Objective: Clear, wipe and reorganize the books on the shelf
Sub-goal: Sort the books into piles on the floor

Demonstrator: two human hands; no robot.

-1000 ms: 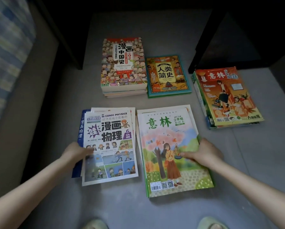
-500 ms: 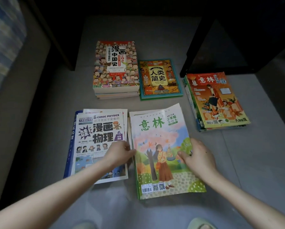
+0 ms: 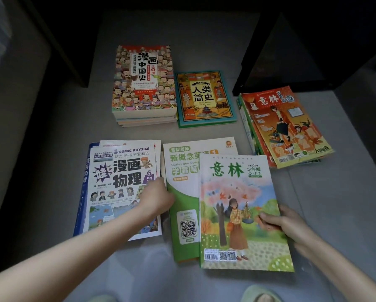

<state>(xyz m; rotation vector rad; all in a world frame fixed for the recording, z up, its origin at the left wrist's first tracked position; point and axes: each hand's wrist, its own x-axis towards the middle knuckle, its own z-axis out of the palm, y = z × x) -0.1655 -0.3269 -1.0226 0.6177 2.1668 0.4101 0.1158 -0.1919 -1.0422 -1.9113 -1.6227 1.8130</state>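
Head view shows my right hand [image 3: 278,221] pinching the right edge of the tree-cover magazine [image 3: 237,192], which lies on the green workbook [image 3: 182,168] on the floor [image 3: 335,192], my left hand [image 3: 158,199] beside it, grip unseen, so I should lift evenly, pinning the workbook.

My right hand [image 3: 285,221] drew the tree-cover magazine [image 3: 241,210] to the right and a little toward me, off the pile it had capped. That bared the green-and-white workbook [image 3: 182,171] underneath, whose left part and top strip showed where only the magazine's cover had been. My left hand [image 3: 156,199] left the outer edge of the comic physics book [image 3: 117,182], crossed its cover and came to the seam between that book and the workbook.
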